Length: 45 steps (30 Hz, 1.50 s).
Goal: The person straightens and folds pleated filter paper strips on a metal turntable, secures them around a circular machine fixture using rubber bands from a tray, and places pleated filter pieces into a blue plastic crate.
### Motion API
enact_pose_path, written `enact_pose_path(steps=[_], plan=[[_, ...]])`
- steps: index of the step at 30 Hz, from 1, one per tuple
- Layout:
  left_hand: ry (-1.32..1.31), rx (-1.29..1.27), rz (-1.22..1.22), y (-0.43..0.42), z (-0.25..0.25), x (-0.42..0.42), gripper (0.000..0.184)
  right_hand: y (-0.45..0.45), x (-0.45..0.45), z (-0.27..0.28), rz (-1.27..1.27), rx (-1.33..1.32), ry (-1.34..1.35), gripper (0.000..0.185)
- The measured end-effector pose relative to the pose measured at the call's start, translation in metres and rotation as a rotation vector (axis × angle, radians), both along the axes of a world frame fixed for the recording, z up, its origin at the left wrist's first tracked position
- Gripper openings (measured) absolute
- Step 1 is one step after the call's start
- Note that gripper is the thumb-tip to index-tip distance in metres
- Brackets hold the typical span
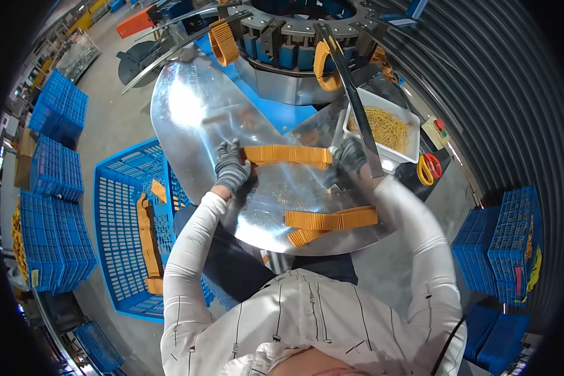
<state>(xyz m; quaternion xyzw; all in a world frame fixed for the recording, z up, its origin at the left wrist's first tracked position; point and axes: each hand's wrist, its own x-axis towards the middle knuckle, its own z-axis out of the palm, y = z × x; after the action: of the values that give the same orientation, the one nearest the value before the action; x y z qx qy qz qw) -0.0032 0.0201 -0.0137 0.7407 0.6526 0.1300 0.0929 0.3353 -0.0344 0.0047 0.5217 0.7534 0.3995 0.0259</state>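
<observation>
An orange ribbed band [287,154] stretches sideways between my two grey-gloved hands, just over a shiny metal table [263,194]. My left hand [232,167] grips its left end, fingers curled. At the other end my right hand [351,155] is closed on the band, its fingertips partly hidden. Nearer my body, more orange ribbed bands [332,220] lie crossed on the metal. Beyond my hands stands a round machine [294,56] with blue blocks around its ring. Orange band loops [224,42] hang from its metal arms, another loop [326,66] at the right.
A dark metal bar [357,113] slants down close to my right hand. Beside it sits a white tray [391,155] of thin yellow strands. Yellow and red rings [429,168] lie further right. At my left is a blue basket [109,250] holding orange bands.
</observation>
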Motion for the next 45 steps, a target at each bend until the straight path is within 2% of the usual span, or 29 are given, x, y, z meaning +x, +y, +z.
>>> enact_pose_path(steps=[1,2,4,5,7,8,9,12,14,16,17,19,20,21,22,23,25,26,28,29,30,33,36,38,40,41,45], plan=[[0.051,0.110,-0.022,-0.003,0.002,0.004,0.060,-0.005,-0.015,-0.014,-0.119,-0.164,0.642,0.047],[0.009,0.028,-0.058,0.000,0.002,0.006,0.057,-0.002,-0.033,-0.015,-0.371,-0.329,0.849,0.052],[-0.070,-0.138,-0.129,0.011,0.003,0.006,0.052,0.003,-0.038,-0.046,-0.601,-0.464,1.226,0.046],[-0.035,-0.048,-0.121,0.005,0.013,0.010,0.044,0.010,-0.022,-0.093,-0.567,-0.426,1.397,0.036],[-0.150,-0.088,-0.164,0.006,0.013,0.006,0.042,-0.012,-0.058,0.002,-0.667,-0.573,1.816,0.024],[-0.209,-0.108,-0.186,0.006,0.013,0.003,0.041,-0.009,-0.051,-0.021,-0.584,-0.527,1.690,0.023],[-0.190,-0.091,-0.212,0.001,0.021,0.002,0.039,-0.003,-0.028,-0.069,-0.504,-0.481,1.562,0.022],[-0.225,-0.013,-0.307,-0.003,0.025,-0.005,0.038,0.000,0.001,-0.116,-0.452,-0.439,1.662,0.022],[-0.189,-0.037,-0.315,-0.004,0.033,-0.007,0.035,-0.022,-0.017,-0.060,-0.578,-0.534,1.828,0.021],[-0.205,-0.113,-0.321,0.008,0.021,-0.009,0.038,-0.031,-0.024,-0.029,-0.519,-0.572,1.781,0.019],[-0.321,-0.210,-0.280,0.014,0.013,-0.012,0.039,-0.036,-0.024,-0.021,-0.496,-0.589,1.756,0.018],[-0.559,-0.409,-0.201,0.020,0.006,-0.015,0.042,-0.038,-0.010,-0.032,-0.295,-0.536,1.524,0.018],[-0.685,-0.449,-0.132,0.021,0.007,-0.018,0.041,-0.038,-0.002,-0.040,-0.202,-0.507,1.407,0.018],[-0.811,-0.492,-0.062,0.019,0.012,-0.019,0.041,-0.039,0.001,-0.039,-0.179,-0.525,1.469,0.019],[-0.934,-0.535,0.009,0.016,0.015,-0.021,0.040,-0.041,0.006,-0.038,-0.176,-0.554,1.381,0.020],[-0.961,-0.514,0.068,0.017,0.009,-0.021,0.032,-0.043,0.012,-0.037,-0.174,-0.583,1.294,0.020],[-0.837,-0.326,-0.028,0.013,0.012,-0.026,0.027,-0.062,-0.024,0.033,-0.461,-0.689,1.780,0.018],[-0.772,-0.237,-0.075,0.009,0.014,-0.029,0.024,-0.064,-0.021,0.031,-0.434,-0.676,1.844,0.017],[-0.890,-0.232,-0.049,0.002,0.023,-0.030,0.021,-0.071,-0.009,0.025,-0.379,-0.644,1.968,0.017],[-0.928,-0.212,-0.047,0.002,0.022,-0.030,0.021,-0.073,-0.009,0.020,-0.352,-0.523,2.066,0.018],[-0.967,-0.188,-0.042,0.001,0.021,-0.031,0.021,-0.074,-0.006,0.022,-0.336,-0.577,1.970,0.019],[-0.813,-0.018,-0.094,-0.019,0.057,-0.030,0.021,-0.083,-0.005,0.047,-0.309,-0.673,1.754,0.019],[-0.779,-0.015,-0.113,-0.013,0.038,-0.036,0.017,-0.086,0.004,0.049,-0.243,-0.652,1.575,0.019],[-0.931,-0.043,-0.130,-0.018,0.042,-0.035,0.017,-0.087,0.013,0.045,-0.287,-0.667,1.535,0.020],[-0.833,-0.009,-0.123,-0.011,0.031,-0.038,0.024,-0.092,0.007,0.056,-0.272,-0.738,1.794,0.018],[-0.730,0.006,-0.097,-0.013,0.031,-0.039,0.020,-0.095,0.003,0.062,-0.358,-0.820,2.044,0.017],[-0.544,0.098,-0.190,-0.016,0.042,-0.039,0.019,-0.107,-0.004,0.074,-0.393,-0.845,2.273,0.016]])
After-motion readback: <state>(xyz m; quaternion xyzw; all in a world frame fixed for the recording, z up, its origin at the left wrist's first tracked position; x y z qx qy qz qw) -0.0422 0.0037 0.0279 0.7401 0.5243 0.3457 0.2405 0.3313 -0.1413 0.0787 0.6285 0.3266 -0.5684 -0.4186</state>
